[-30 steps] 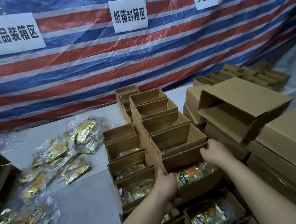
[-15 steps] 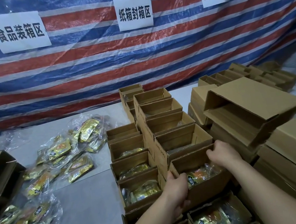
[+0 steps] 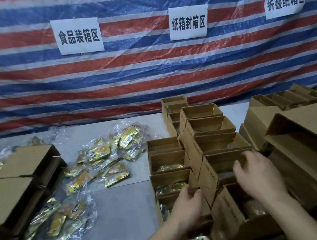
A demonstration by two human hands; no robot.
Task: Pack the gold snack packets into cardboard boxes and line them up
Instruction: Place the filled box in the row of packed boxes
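Note:
Two rows of open cardboard boxes run away from me on the grey table (image 3: 123, 215). Gold snack packets show in several boxes of the left row (image 3: 166, 159); the right row (image 3: 201, 112) stands taller. The nearest right-row box (image 3: 228, 209) holds packets and sits in line behind the others. My left hand (image 3: 186, 202) hovers over the gap between the rows with loosely curled fingers, holding nothing. My right hand (image 3: 262, 176) is above that box with relaxed fingers, close to the rim of the box ahead. Loose gold packets (image 3: 99, 153) in clear plastic lie to the left.
Closed and half-folded cardboard boxes (image 3: 311, 126) are stacked at the right. More boxes (image 3: 24, 161) stand at the left edge, with another heap of packets (image 3: 65, 212) beside them. A striped tarp with paper signs (image 3: 79, 35) hangs behind the table.
Both hands have let go of the packed box, which now stands at the near end of the right row. My head has turned left, showing more of the left side.

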